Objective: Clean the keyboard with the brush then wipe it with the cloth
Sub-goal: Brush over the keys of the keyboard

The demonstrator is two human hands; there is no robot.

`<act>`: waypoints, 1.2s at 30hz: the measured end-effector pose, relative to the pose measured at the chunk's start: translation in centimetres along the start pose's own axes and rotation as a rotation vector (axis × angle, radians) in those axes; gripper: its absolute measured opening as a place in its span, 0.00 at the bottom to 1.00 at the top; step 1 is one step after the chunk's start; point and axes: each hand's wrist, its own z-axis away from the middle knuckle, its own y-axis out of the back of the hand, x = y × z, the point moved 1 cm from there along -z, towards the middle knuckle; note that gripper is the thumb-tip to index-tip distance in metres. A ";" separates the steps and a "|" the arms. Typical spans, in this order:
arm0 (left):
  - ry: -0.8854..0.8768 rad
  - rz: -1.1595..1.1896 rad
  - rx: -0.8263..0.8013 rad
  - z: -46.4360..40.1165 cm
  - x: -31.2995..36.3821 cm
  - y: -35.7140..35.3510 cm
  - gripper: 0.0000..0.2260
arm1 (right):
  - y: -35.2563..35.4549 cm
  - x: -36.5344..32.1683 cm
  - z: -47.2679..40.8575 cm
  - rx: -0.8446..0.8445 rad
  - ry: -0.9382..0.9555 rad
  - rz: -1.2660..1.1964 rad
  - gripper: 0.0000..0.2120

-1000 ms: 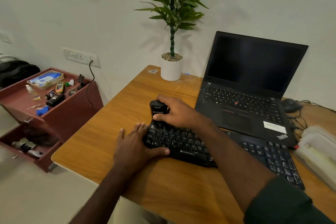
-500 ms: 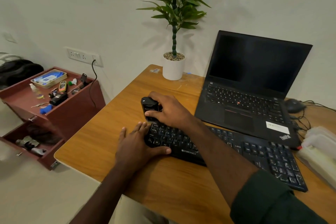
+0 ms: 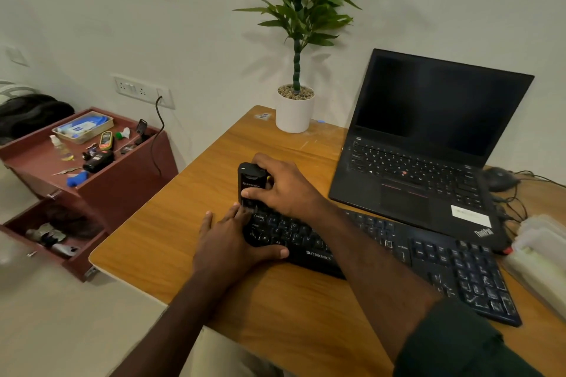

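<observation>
Stage: brushing, judged under way at the keyboard's (image 3: 382,257) left end; most of the key rows lie to the right, and whether they are done cannot be told.
Remaining: the cloth wipe; the pale bundle (image 3: 542,257) at the bench's (image 3: 171,223) right edge may be the cloth, but this is uncertain.
Right hand (image 3: 284,187): grip clenched round the black brush (image 3: 249,185), thumb on its front face.
Brush position: upright, lower end meeting the keyboard's far left corner; bristles blurred.
Left hand (image 3: 226,242): grip released, fingers straight, lying flat over the keyboard's left edge, thumb along its near rim, steadying it.
Keyboard position: on the bench, just before the open laptop (image 3: 428,144).
</observation>
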 end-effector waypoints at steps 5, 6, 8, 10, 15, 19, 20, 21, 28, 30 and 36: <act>0.021 -0.009 -0.011 -0.2 -0.2 -0.3 0.58 | 0.0 0.0 0.0 0.125 0.008 -0.062 0.14; 0.024 -0.015 -0.012 -0.2 -0.2 -0.3 0.58 | 0.0 0.0 0.0 0.144 0.006 -0.082 0.15; 0.015 -0.017 -0.010 -0.1 0.0 -0.2 0.57 | 0.0 0.4 0.2 0.097 -0.020 -0.069 0.15; 0.007 -0.008 -0.004 0.0 0.1 -0.1 0.55 | -0.3 0.5 0.5 0.034 -0.045 -0.048 0.14; 0.000 -0.015 0.008 0.0 -0.1 -0.2 0.53 | 1.2 0.3 -0.4 0.064 -0.133 -0.110 0.13; 0.012 -0.034 -0.002 0.0 -0.1 -0.3 0.57 | 0.7 0.8 0.1 0.123 -0.125 -0.088 0.14; 0.011 -0.030 -0.002 0.0 -0.1 -0.3 0.57 | 0.4 0.8 0.4 0.093 -0.122 -0.074 0.14; 0.009 -0.029 -0.003 0.0 -0.1 -0.3 0.57 | 0.4 0.9 0.4 0.069 -0.123 -0.070 0.15; 0.013 -0.045 -0.017 -0.1 -0.1 -0.4 0.57 | 1.7 0.7 0.2 0.050 -0.085 -0.069 0.14; 0.010 -0.044 -0.015 -0.2 -0.1 -0.4 0.56 | 1.9 0.8 0.4 -0.052 -0.067 0.025 0.14; 0.004 -0.044 -0.023 -0.2 -0.3 -0.6 0.57 | 4.5 0.5 -0.2 -0.118 -0.041 0.142 0.13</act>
